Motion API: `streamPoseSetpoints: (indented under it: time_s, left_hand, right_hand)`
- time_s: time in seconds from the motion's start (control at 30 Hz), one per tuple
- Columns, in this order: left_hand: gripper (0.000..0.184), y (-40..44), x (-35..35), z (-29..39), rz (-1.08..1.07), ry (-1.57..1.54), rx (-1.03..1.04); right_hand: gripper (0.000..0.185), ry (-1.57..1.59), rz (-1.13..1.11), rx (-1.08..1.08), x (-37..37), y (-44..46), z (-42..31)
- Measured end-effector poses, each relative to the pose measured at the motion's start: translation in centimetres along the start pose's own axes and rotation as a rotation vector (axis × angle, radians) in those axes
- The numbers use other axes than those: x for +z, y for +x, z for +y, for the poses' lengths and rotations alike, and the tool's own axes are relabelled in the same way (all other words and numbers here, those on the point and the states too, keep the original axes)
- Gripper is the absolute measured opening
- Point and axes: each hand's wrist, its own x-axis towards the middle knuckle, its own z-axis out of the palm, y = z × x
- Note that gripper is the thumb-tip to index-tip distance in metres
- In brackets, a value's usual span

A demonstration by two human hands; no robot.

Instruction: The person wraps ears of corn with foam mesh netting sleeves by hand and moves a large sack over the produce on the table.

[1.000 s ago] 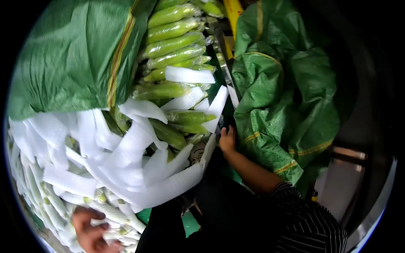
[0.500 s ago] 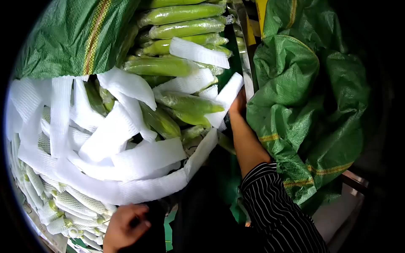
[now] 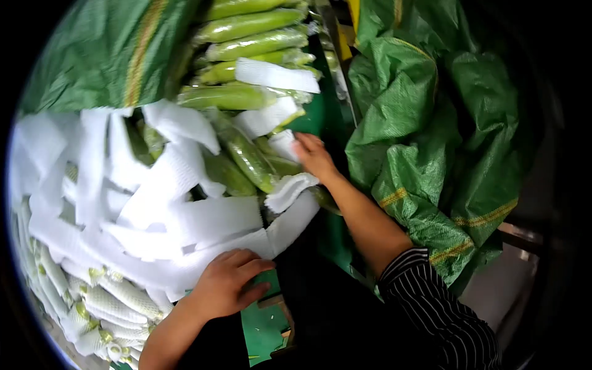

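Note:
My right hand is at the right side of the pile, its fingers together on the end of a short white foam sleeve. Just below it lies a crumpled foam sleeve. To its left, a long green gourd in clear film slants across other gourds. My left hand hovers over the near edge of the white foam sleeves, fingers curved and thumb apart, with nothing in it. Whether its fingertips touch the foam cannot be made out.
Film-wrapped gourds are stacked at the back. A green woven sack stands at upper left, and another crumpled green sack lies on the right. Gourds in foam nets fill the lower left. A metal edge runs beside the stack.
My right hand has moved left from the metal edge onto the pile. The foam sleeve by it now lies crumpled lower down. The slanting gourd has turned. My left hand has moved up and right, opening.

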Motion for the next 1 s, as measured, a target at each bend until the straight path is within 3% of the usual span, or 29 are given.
streamPoseSetpoints:
  time_s: [0.07,0.13,0.2,0.3,0.33,0.4,0.47,0.53,0.57,0.67,0.73,0.8,0.87,1.0]
  left_hand:
    - [0.043,-0.7,0.3,0.4,0.043,0.211,0.039]
    - [0.067,-1.1,0.3,0.8,0.107,0.552,0.0]
    - [0.07,0.5,-0.7,1.7,0.202,0.749,0.01]
    - [0.063,1.1,1.5,-3.3,-0.148,0.945,-0.205]
    - [0.045,-0.4,3.5,-5.4,-0.246,1.004,-0.161]
    - [0.036,-2.0,5.8,-5.9,-0.759,0.74,-0.247]
    - [0.04,-1.3,4.5,-5.8,-0.823,0.441,-0.28]
    - [0.04,-0.5,3.7,-7.2,-0.465,0.313,-0.157]
    - [0.04,0.1,3.2,-7.7,-0.272,0.252,-0.093]
    - [0.037,4.4,0.9,-5.4,0.149,-0.457,-0.564]
    - [0.04,6.6,-2.7,-5.1,0.226,-0.642,-0.72]
    - [0.044,6.6,-2.3,-10.0,0.655,-0.595,-0.522]
    - [0.049,6.9,-2.9,-11.5,0.972,-0.412,-0.414]
    - [0.062,6.2,-0.8,-10.6,0.847,0.038,-0.427]
  right_hand:
    - [0.054,0.535,0.283,0.142,-0.2,-2.6,0.0]
    - [0.049,0.287,0.271,0.32,-2.1,-7.4,-0.5]
    - [0.049,-0.066,0.11,-0.006,0.8,-11.4,5.5]
    - [0.069,0.136,0.15,-0.122,-1.3,-12.2,1.3]
    - [0.07,0.08,0.087,-0.204,-1.8,-11.7,0.2]
    - [0.074,-0.035,-0.057,-0.325,-2.6,-11.4,-1.7]
    - [0.088,-0.072,-0.124,-0.279,-1.9,-11.8,-1.3]
    - [0.091,-0.142,-0.03,-0.147,-1.5,-13.2,0.1]
    - [0.087,-0.106,0.005,0.052,-1.8,-14.1,-0.1]
    - [0.085,-0.18,-0.22,0.346,-0.8,-16.2,4.3]
    - [0.079,-0.058,-0.196,0.302,-0.8,-16.6,5.8]
    - [0.075,-0.028,-0.267,0.353,-1.2,-15.3,5.4]
    - [0.071,0.013,-0.266,0.253,-1.1,-14.8,4.7]
    - [0.067,-0.068,-0.36,0.329,-1.9,-14.5,3.3]
